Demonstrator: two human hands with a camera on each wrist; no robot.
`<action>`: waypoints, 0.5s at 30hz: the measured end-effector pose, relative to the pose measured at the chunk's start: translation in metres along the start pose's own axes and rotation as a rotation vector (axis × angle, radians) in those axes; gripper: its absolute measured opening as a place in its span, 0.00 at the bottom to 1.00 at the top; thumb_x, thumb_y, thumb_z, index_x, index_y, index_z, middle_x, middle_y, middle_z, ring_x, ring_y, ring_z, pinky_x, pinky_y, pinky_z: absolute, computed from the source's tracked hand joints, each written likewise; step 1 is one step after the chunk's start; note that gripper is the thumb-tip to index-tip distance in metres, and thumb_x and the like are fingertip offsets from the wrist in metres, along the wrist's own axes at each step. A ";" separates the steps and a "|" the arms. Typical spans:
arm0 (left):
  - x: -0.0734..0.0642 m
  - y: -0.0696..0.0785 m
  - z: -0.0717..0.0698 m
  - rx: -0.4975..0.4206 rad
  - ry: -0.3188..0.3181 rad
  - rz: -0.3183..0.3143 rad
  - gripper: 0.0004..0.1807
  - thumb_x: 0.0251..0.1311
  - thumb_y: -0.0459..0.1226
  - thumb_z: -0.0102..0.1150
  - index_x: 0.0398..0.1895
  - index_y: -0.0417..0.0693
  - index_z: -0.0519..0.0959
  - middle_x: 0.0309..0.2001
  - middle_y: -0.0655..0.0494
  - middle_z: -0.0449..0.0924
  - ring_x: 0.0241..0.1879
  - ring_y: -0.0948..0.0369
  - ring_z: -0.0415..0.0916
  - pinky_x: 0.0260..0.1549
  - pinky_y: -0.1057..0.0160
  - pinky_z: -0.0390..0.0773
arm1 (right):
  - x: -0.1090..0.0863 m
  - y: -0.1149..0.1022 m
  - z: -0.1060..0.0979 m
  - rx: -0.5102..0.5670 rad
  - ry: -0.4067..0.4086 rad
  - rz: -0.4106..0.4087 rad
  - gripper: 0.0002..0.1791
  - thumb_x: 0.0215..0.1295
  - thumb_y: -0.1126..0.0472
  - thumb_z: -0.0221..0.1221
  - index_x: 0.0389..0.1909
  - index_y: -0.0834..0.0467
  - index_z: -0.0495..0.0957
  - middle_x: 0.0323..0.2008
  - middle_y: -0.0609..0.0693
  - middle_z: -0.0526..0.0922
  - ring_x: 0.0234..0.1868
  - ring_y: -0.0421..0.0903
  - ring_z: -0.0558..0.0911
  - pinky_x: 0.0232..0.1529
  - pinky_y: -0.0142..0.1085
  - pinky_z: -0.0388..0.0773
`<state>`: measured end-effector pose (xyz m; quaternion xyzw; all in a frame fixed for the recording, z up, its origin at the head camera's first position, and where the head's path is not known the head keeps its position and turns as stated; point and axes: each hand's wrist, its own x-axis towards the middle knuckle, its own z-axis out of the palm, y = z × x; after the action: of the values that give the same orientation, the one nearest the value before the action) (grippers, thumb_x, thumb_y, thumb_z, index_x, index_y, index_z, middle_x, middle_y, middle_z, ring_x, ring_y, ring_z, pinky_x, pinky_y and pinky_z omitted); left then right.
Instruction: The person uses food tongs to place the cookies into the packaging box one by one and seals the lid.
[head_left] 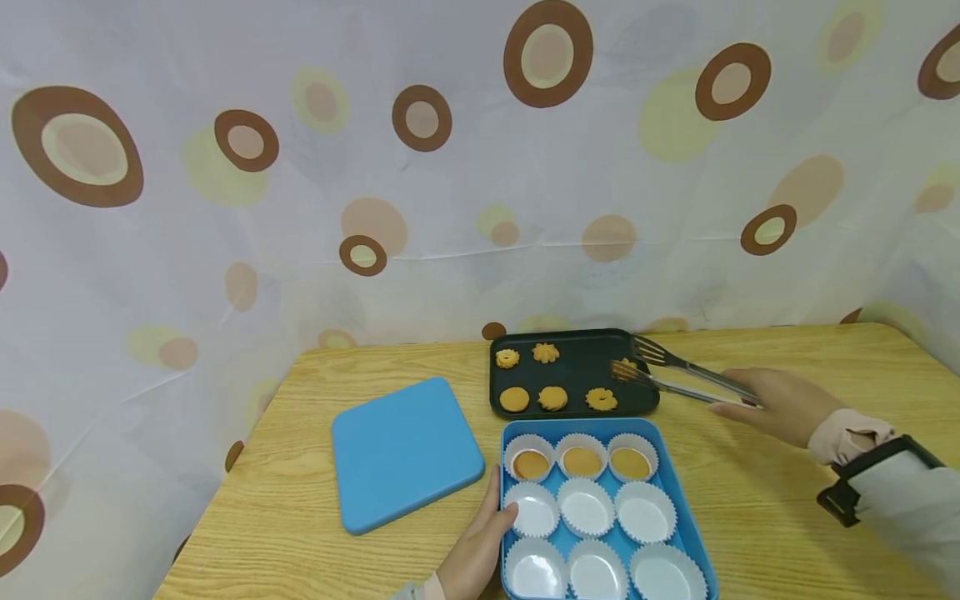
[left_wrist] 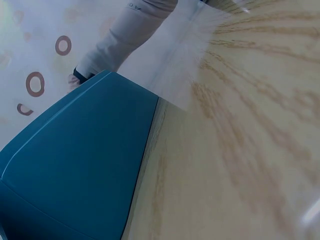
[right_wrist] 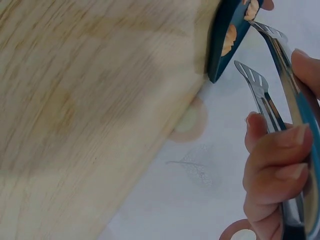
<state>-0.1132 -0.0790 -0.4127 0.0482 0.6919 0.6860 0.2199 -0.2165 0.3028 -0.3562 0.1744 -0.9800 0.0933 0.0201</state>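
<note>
My right hand holds metal tongs with slotted ends, their arms spread apart. In the head view the tong ends reach over the right part of a black baking tray, around a cookie. Several other cookies lie on that tray, among them a round one and a flower-shaped one. With the thumb over the rim and fingers along the outer wall, my left hand grips the left side of a blue box. White paper cups fill it in rows; the three back cups hold cookies.
A flat blue lid lies on the wooden table, left of the box. The tray stands directly behind the box. A patterned curtain hangs along the table's back edge.
</note>
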 end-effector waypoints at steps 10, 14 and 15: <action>0.001 0.000 -0.001 -0.003 -0.016 -0.006 0.37 0.76 0.41 0.32 0.75 0.38 0.27 0.75 0.35 0.23 0.73 0.38 0.22 0.68 0.36 0.29 | 0.009 -0.006 0.007 -0.046 -0.023 0.007 0.36 0.64 0.46 0.61 0.54 0.77 0.73 0.49 0.76 0.78 0.50 0.71 0.78 0.50 0.62 0.74; 0.001 0.000 -0.001 -0.001 -0.020 -0.007 0.36 0.76 0.41 0.32 0.75 0.38 0.27 0.75 0.35 0.23 0.73 0.38 0.21 0.68 0.36 0.29 | 0.011 -0.006 0.009 -0.046 -0.029 0.001 0.35 0.65 0.46 0.60 0.53 0.77 0.73 0.49 0.76 0.78 0.50 0.71 0.78 0.50 0.62 0.74; 0.001 0.000 -0.001 0.002 -0.020 -0.006 0.36 0.76 0.41 0.32 0.75 0.38 0.27 0.75 0.35 0.23 0.73 0.38 0.22 0.68 0.36 0.29 | 0.012 -0.006 0.009 -0.045 -0.030 0.001 0.35 0.65 0.46 0.60 0.53 0.77 0.73 0.49 0.76 0.78 0.50 0.71 0.78 0.50 0.62 0.74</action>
<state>-0.1147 -0.0797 -0.4128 0.0533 0.6904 0.6841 0.2289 -0.2254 0.2914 -0.3635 0.1749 -0.9822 0.0686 0.0090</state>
